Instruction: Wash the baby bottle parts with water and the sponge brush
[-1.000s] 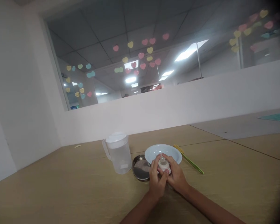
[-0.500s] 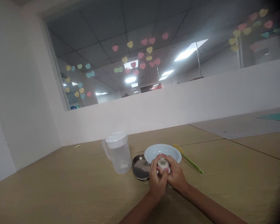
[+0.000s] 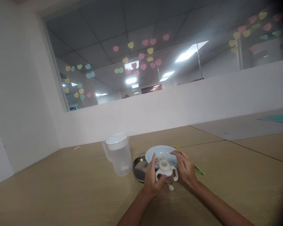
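A baby bottle (image 3: 165, 171) with a white collar, two white handles and a clear top stands upright between my hands. My left hand (image 3: 152, 179) holds it from the left, thumb across its front and fingers along its side. To the right of the bottle, my right hand (image 3: 185, 166) is apart from it, fingers spread and holding nothing. A small white piece (image 3: 171, 187) shows just below the bottle. Behind the hands sits a pale blue bowl (image 3: 155, 151), and a round metal dish (image 3: 139, 171) lies partly hidden by my left hand.
A clear pitcher with a white lid (image 3: 120, 157) stands left of the dish. A green and yellow stick-like tool (image 3: 199, 169) lies partly behind my right hand. A teal sheet (image 3: 279, 117) is at the far right, and a white wall (image 3: 132, 116) rises behind the table.
My right hand has let go of the bottle and moved right, its fingers spreading. My left hand has shifted slightly left, and the bottle's handles and clear top now show.
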Tool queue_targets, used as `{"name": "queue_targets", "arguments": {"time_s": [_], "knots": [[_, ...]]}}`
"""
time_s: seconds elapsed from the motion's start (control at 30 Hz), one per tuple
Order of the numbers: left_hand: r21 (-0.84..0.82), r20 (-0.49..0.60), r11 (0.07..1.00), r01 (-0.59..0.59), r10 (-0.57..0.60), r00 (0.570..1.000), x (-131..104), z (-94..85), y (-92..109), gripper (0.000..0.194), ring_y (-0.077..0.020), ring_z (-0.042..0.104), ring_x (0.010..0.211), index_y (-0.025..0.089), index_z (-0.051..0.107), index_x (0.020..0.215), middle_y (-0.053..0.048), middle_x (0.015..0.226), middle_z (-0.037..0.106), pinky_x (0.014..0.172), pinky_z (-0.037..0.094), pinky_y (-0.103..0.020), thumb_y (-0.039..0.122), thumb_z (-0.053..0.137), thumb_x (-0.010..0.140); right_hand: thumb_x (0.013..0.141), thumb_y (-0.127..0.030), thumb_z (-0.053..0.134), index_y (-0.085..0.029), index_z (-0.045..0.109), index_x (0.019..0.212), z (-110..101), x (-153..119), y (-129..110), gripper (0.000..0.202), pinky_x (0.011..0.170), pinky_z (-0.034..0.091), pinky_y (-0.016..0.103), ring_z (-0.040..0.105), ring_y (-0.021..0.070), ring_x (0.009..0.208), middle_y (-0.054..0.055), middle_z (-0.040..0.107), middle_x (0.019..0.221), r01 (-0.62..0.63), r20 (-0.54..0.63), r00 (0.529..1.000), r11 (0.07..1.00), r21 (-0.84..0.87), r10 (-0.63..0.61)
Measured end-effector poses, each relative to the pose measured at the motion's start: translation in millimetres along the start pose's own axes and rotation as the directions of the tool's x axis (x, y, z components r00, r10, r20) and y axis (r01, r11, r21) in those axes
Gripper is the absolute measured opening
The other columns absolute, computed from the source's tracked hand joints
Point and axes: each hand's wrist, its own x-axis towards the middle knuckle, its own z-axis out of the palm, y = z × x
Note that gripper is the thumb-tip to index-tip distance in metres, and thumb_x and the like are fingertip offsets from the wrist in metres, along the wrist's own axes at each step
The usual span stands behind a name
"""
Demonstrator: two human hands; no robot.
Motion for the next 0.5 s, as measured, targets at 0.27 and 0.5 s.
{"name": "queue_targets", "arguments": {"time_s": [0.27, 0.5], "knots": [[0.186, 0.034, 0.982, 0.033, -0.04, 0.999, 1, 9.8, 6, 0.083, -0.0299, 0.047, 0.121, 0.013, 0.021, 0.144, -0.017, 0.136, 0.048, 0.103, 0.037, -0.045, 0.04, 0.061, 0.077, 0.088, -0.043, 0.042, -0.018, 0.061, 0.094, -3, -4, -13, 0.032, 0.068, 0.046, 0.034, 0.059, 0.0203, 0.074, 0.007, 0.065, 0.081, 0.148, 0.231, 0.96, 0.987, 0.06, -0.158], [0.165, 0.037, 0.984, 0.06, -0.067, 0.997, 0, 8.3, 9, 0.081, -0.0291, 0.047, 0.122, 0.014, 0.022, 0.144, -0.016, 0.138, 0.047, 0.103, 0.037, -0.045, 0.041, 0.061, 0.078, 0.089, -0.042, 0.04, -0.018, 0.056, 0.097, -4, -5, -16, 0.029, 0.065, 0.047, 0.03, 0.061, 0.0185, 0.072, 0.006, 0.066, 0.081, 0.071, 0.361, 0.929, 0.996, 0.051, -0.085]]}}
